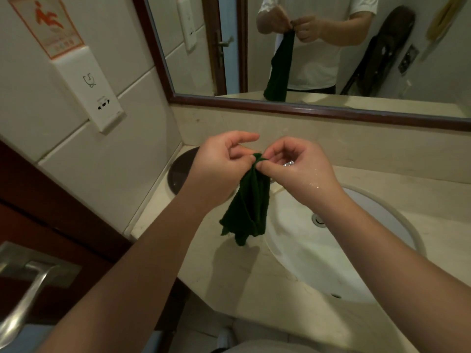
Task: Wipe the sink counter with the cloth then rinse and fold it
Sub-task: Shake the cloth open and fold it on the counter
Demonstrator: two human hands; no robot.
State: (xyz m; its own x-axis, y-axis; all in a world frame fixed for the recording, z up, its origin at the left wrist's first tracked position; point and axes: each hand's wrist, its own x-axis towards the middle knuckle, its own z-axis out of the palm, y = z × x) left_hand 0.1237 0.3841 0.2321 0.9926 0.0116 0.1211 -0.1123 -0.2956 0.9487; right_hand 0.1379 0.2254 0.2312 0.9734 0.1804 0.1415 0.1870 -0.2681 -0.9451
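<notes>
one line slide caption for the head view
Both hands, left and right, pinch a dark green cloth by its top, hanging over the counter beside the sink.

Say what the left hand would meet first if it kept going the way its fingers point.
The left hand points right, toward the right hand. It would likely meet that hand's fingers first, at the cloth top both pinch. Depth is unclear.

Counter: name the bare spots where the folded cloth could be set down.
Bare counter lies between the basin rim and the left wall, under the hanging cloth. The corner holds a dark round lid. Behind the basin, both hands crowd the space.
</notes>
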